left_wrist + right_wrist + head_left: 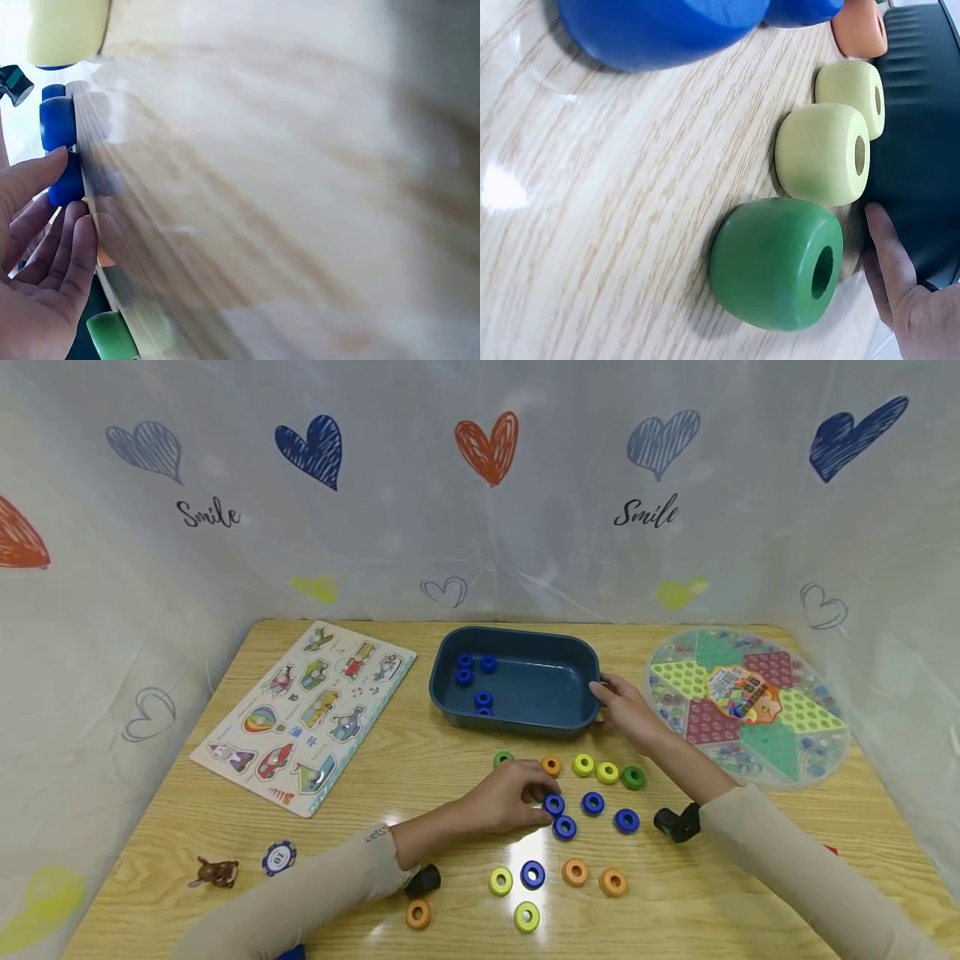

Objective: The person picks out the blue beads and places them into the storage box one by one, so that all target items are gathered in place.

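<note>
Left hand (501,797) pinches a blue ring (67,184), seemingly — right hand (626,714) grips the tray edge (597,670) — bare table (401,727) leftward.

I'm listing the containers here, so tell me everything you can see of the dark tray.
The tray is a rectangular, open-topped bin with rounded corners and low walls, dark blue-green and smooth, apparently plastic. It sits upright far back on the table, long sides running across, between the picture board and the round game board. Five blue rings show inside, all in its left half. The right hand holds its right end.
</note>
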The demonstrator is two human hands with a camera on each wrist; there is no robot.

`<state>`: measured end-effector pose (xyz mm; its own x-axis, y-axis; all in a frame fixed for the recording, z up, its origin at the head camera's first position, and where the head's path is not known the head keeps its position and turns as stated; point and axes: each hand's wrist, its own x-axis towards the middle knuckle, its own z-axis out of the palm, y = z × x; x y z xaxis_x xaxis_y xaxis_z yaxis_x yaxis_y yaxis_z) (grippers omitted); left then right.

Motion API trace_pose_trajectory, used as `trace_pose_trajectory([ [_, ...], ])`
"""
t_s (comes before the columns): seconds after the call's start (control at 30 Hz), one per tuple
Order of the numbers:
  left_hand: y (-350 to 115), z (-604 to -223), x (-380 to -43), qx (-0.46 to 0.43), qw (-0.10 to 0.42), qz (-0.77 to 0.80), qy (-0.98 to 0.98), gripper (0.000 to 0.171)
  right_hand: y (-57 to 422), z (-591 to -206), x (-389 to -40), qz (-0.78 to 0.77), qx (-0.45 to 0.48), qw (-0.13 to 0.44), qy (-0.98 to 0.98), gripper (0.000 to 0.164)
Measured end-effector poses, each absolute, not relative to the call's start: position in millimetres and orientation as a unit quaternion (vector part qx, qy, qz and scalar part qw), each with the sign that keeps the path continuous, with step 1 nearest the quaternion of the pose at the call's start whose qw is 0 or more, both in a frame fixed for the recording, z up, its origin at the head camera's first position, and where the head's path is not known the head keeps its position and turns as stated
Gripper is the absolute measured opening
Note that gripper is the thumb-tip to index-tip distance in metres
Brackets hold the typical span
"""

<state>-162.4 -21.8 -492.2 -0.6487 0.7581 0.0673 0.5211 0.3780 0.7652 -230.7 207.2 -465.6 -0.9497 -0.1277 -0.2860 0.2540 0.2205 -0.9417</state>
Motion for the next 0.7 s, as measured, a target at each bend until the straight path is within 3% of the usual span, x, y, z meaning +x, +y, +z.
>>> trace_pose_trajectory([
  [0.23,-27,-476,-171,0.377,0.161,0.434,0.803,0.028,206,-464,-231,-0.627,0.037,0.155,0.763,0.055],
  [0.43,-32,-453,-197,0.363,0.104,0.453,0.808,0.028,208,-464,-230,-0.636,0.028,0.154,0.756,0.055],
  [0.7,-41,-427,-239,0.280,0.053,0.498,0.819,0.029,208,-466,-230,-0.648,0.026,0.157,0.745,0.054],
])
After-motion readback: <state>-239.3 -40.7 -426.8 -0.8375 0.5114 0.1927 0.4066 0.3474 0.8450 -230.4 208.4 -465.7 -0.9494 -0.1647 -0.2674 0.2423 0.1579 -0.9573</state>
